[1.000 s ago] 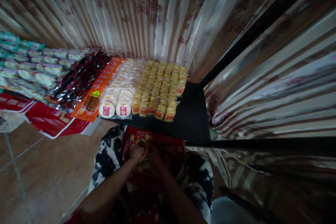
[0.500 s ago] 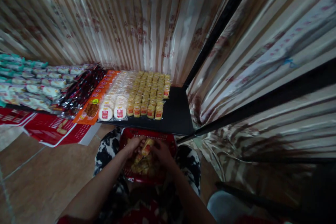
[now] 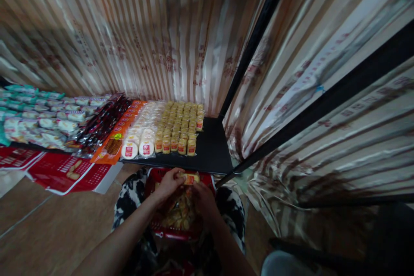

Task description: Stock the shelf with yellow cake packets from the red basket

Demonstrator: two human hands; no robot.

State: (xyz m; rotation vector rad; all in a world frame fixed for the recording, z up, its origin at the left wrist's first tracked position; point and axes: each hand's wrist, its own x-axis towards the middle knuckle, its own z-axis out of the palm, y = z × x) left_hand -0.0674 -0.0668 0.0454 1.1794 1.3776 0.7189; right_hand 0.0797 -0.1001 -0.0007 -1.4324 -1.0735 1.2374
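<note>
Between my two hands is a small yellow snack packet (image 3: 190,178) with a red label, held over a red basket (image 3: 161,233) on my lap. My left hand (image 3: 171,183) has its fingers closed on the packet's left end. My right hand (image 3: 203,194) grips its right end from below, its fingertips partly hidden. More yellow packets (image 3: 176,215) lie loose in the basket. On the black shelf just ahead, similar yellow packets (image 3: 177,131) stand in tight rows.
Left of the rows on the shelf (image 3: 213,151) lie round white packets (image 3: 139,138), an orange bag (image 3: 118,133), dark shiny packets (image 3: 103,120) and white-and-green packets (image 3: 42,112). Black poles (image 3: 255,43) rise at the right before a striped curtain (image 3: 155,21). A pale bucket-like object (image 3: 284,263) sits lower right.
The packet has risen from inside the basket to near its far rim and turned from slanted to level, with both hands moving up with it. The whole view has shifted slightly.
</note>
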